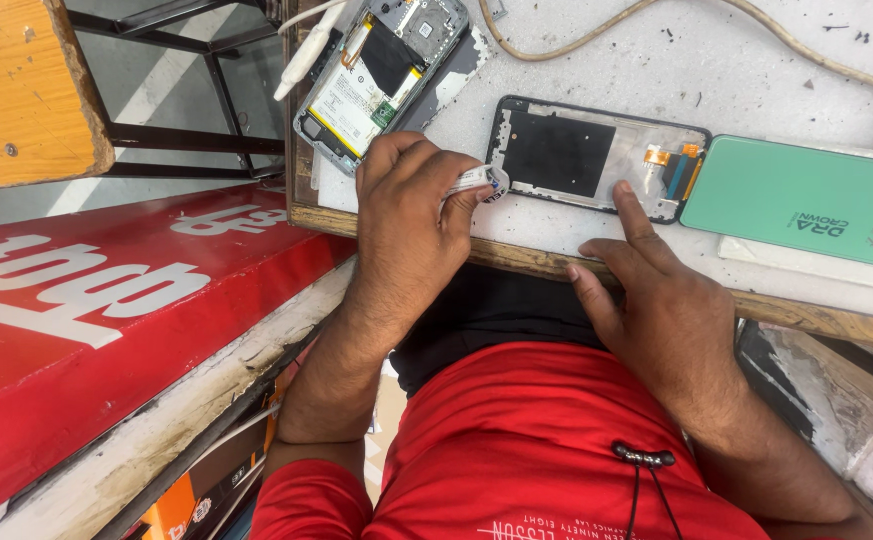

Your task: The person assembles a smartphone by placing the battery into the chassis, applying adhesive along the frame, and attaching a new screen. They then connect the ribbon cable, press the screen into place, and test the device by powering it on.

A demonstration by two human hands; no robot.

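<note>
Two hands work on a black rectangular phone frame (596, 155) lying near the white worktop's (756, 40) front edge. Left hand (406, 215) pinches a small white tube (476, 180) at its corner. Right hand (656, 300), open, pins it by forefinger. Likely step: edge gluing; continuing needs steady tip travel.
</note>
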